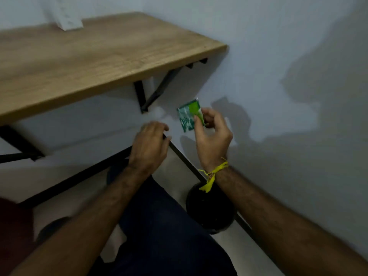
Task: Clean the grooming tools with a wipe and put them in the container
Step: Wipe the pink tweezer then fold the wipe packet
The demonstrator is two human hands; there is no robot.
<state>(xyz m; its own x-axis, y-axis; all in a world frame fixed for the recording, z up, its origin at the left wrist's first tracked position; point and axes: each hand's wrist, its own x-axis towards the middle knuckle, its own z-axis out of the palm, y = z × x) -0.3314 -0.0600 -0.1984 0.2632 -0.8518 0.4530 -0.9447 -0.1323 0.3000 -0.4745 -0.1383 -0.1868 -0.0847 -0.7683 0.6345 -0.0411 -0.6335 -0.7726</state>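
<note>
My right hand [212,136] pinches a small green wipe sachet [188,115] between thumb and fingers, holding it up in front of the white wall, right of the wooden shelf. My left hand [149,145] hovers a little lower and to the left of the sachet, back of the hand up, fingers loosely curled and holding nothing. A yellow thread is tied round my right wrist. No grooming tools and no container for them are in view.
A wooden wall-mounted shelf [89,62] on black brackets fills the upper left, with a white object [68,18] at its back edge. A black round bin [211,212] stands on the floor by the wall under my right forearm. My dark-trousered legs are below.
</note>
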